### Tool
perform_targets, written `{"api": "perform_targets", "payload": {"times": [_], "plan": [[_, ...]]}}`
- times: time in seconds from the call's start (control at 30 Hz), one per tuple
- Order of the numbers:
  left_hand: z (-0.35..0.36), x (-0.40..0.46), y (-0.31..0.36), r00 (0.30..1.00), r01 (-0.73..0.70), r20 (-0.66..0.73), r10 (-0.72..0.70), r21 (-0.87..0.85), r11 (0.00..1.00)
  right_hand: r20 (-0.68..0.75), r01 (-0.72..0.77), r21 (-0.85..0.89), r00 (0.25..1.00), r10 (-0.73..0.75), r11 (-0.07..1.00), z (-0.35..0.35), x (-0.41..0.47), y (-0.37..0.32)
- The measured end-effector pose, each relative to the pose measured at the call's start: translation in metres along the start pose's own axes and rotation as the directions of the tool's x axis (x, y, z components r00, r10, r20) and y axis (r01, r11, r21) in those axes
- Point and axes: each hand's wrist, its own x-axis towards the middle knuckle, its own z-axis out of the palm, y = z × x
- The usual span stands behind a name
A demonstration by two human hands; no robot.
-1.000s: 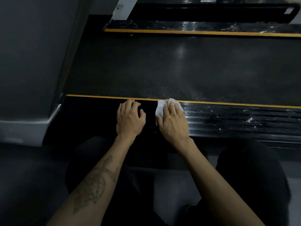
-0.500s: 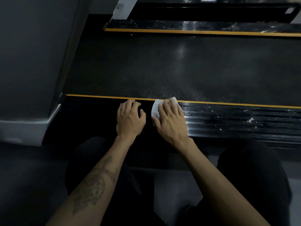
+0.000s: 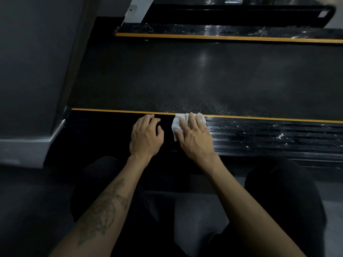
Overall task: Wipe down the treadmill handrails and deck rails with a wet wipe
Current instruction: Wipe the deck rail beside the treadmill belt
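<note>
knees: two, in dark trousers, at the bottom edge, one each side of a strip of grey floor (image 3: 194,219); person is low down facing the treadmill side-on.
forearms: two, bare; left forearm carries one dark tattoo (image 3: 104,210).
left hand (image 3: 145,135): palm down on the near deck rail, fingers loosely bent with tips on the rail surface, holds nothing.
right hand (image 3: 194,136): palm down, fingers straight and spread, pressing flat on the wipe; no curl round it.
white crumpled wet wipe (image 3: 179,124): one, under the right hand's fingers, on the near deck rail right at its yellow edge stripe; left part and far corner stick out past the fingers.
hands gap: just beside each other, not touching.
black ribbed near deck rail (image 3: 269,136): one, runs left to right; right of the wipe it shines wet with droplets, left of the wipe it looks dull and dark.
yellow edge stripes: two, one on the near rail (image 3: 111,110), one on the far rail (image 3: 222,37).
dark treadmill belt (image 3: 204,75): one, between the two rails, with fine specks near the wipe.
black glossy far deck rail (image 3: 232,30): one, wet-looking sheen.
grey housing with pale lower edge (image 3: 27,71): one, at left, beside the near rail's end.
</note>
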Motion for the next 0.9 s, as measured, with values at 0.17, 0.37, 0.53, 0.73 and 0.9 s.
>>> {"api": "perform_targets", "payload": {"times": [0.17, 0.37, 0.53, 0.73, 0.9], "plan": [[0.001, 0.000, -0.001, 1.000, 0.004, -0.005, -0.004, 0.001, 1.000, 0.032, -0.016, 0.006, 0.999, 0.015, 1.000, 0.006, -0.011, -0.016], [0.001, -0.001, 0.000, 1.000, -0.003, -0.028, 0.003, -0.003, 1.000, 0.031, -0.007, -0.013, 1.000, 0.007, 1.000, 0.003, -0.003, 0.008], [0.001, 0.000, 0.000, 1.000, -0.002, -0.015, 0.002, -0.007, 1.000, 0.031, 0.026, -0.012, 0.999, -0.026, 1.000, 0.008, -0.019, -0.013], [-0.002, -0.001, 0.000, 0.999, -0.037, -0.024, 0.037, -0.020, 0.999, 0.019, 0.010, 0.008, 1.000, -0.010, 1.000, 0.005, -0.005, 0.004], [0.000, -0.002, 0.001, 0.998, -0.047, -0.036, 0.046, -0.017, 0.999, 0.021, -0.064, 0.040, 0.998, 0.063, 0.997, 0.009, -0.023, -0.011]]}}
